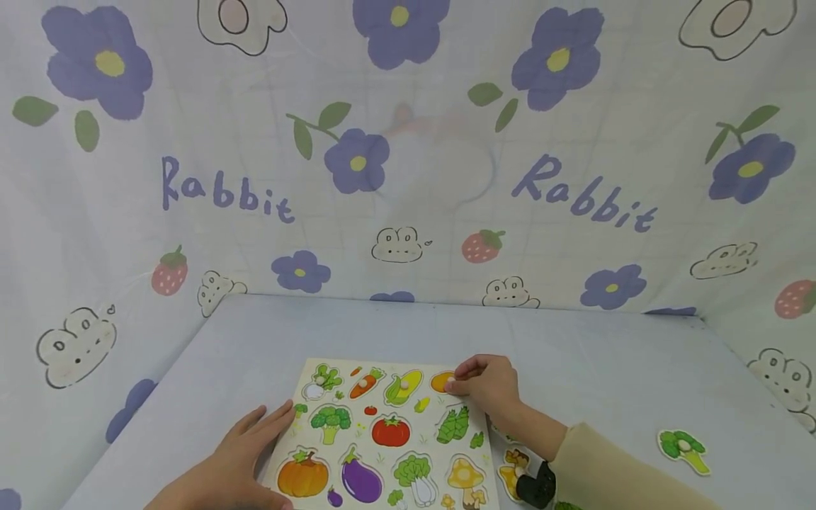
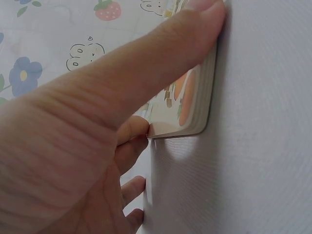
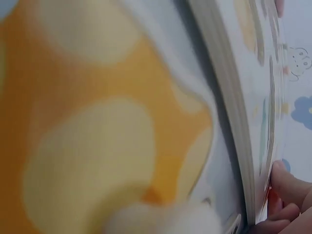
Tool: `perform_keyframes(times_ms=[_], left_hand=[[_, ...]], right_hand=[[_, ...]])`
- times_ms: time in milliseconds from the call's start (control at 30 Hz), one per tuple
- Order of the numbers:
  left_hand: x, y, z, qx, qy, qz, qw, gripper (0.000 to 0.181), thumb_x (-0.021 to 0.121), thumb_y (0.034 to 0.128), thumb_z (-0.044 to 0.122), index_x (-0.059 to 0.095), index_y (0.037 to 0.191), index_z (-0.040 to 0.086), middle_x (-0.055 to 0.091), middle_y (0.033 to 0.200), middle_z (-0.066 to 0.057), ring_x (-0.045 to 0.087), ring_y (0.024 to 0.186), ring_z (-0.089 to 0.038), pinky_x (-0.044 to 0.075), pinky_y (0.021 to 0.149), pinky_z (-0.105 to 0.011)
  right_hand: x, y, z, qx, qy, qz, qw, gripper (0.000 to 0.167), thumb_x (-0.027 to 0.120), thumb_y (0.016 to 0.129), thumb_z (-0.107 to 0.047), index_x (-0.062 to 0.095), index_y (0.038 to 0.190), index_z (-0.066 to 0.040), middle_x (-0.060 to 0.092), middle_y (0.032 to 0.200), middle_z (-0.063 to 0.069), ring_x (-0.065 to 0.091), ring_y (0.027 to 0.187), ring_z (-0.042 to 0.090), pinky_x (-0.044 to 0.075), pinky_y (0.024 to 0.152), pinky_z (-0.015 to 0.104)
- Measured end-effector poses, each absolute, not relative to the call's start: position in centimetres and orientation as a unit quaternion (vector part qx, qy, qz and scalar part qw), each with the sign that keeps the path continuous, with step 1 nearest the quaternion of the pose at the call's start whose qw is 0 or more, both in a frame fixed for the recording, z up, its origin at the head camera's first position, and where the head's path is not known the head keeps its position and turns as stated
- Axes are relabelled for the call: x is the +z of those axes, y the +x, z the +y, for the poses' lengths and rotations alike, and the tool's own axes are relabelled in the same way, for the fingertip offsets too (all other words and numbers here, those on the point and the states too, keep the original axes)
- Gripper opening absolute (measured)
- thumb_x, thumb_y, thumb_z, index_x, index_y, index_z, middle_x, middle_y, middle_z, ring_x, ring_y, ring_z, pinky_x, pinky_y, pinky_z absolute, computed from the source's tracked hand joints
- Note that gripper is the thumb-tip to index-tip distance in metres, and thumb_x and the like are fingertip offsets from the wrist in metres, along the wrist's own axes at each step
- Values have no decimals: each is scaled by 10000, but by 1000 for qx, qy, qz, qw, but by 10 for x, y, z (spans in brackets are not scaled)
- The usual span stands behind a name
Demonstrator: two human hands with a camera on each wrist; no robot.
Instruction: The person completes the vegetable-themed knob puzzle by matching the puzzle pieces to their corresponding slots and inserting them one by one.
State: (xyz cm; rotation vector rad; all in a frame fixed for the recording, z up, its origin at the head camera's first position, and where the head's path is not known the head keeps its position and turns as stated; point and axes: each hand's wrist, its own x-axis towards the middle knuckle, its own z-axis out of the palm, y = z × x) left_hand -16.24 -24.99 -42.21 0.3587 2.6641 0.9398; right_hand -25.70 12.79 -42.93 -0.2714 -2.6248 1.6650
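A cream vegetable puzzle board [image 1: 350, 443] lies flat on the table. My left hand [image 1: 245, 453] rests against its left side, fingers spread and fairly straight. In the left wrist view the thumb [image 2: 161, 53] lies over the board's corner. At the far right corner my right hand [image 1: 491, 386] pinches an orange puzzle piece [image 1: 440, 382] at its recess; the fingertips partly cover it. Knobbed turnip [image 1: 314, 389], carrot [image 1: 363, 386] and corn [image 1: 403, 387] pieces sit along the far row. Tomato [image 1: 391, 431], eggplant [image 1: 361, 479] and pumpkin [image 1: 302, 476] pictures show no knobs.
A loose broccoli piece [image 1: 683, 451] lies on the table at the right. Nearer the board, a mushroom piece [image 1: 510, 476] lies partly hidden beside a black object [image 1: 537, 486] below the right forearm. A printed curtain [image 1: 433, 177] stands behind the table.
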Motion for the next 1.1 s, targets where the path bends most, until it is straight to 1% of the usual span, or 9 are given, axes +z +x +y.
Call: perform_keyframes(times_ms=[233, 500, 633, 833, 1100], left_hand=[[-422, -161, -249, 317, 108, 930, 150, 1228, 938, 516, 472, 348, 1541, 142, 232, 1612, -10, 29, 1441, -439, 145, 1007, -774], [-423, -161, -250, 336, 103, 923, 156, 1222, 939, 533, 453, 330, 1549, 150, 205, 1620, -16, -6, 1442, -434, 156, 996, -775], [-424, -161, -251, 332, 109, 925, 149, 1218, 937, 532, 466, 339, 1546, 150, 212, 1618, -17, 4, 1441, -437, 137, 999, -778], [-424, -159, -250, 320, 111, 930, 141, 1218, 932, 521, 502, 360, 1537, 153, 232, 1612, -15, 28, 1436, -458, 140, 996, -778], [-419, -159, -247, 306, 121, 935, 134, 1207, 913, 530, 543, 380, 1523, 111, 248, 1605, -49, 55, 1433, -469, 101, 1030, -754]], right_hand=[[-430, -261, 128, 521, -77, -850, 3, 231, 888, 711, -77, 699, 841, -59, 671, 789, 28, 608, 773, 195, 522, 711, 296], [-430, -263, 130, 515, -61, -855, -8, 224, 881, 724, -79, 690, 839, -55, 667, 781, 27, 609, 753, 189, 528, 691, 301], [-430, -262, 131, 512, -57, -857, -7, 216, 877, 727, -69, 691, 833, -47, 665, 769, 29, 602, 755, 192, 517, 704, 317], [-431, -263, 130, 508, -51, -860, -10, 217, 878, 725, -69, 690, 829, -45, 665, 756, 28, 604, 750, 190, 515, 718, 330], [-431, -264, 131, 501, -47, -864, -12, 221, 879, 726, -75, 686, 830, -52, 664, 762, 27, 604, 742, 189, 512, 697, 319]])
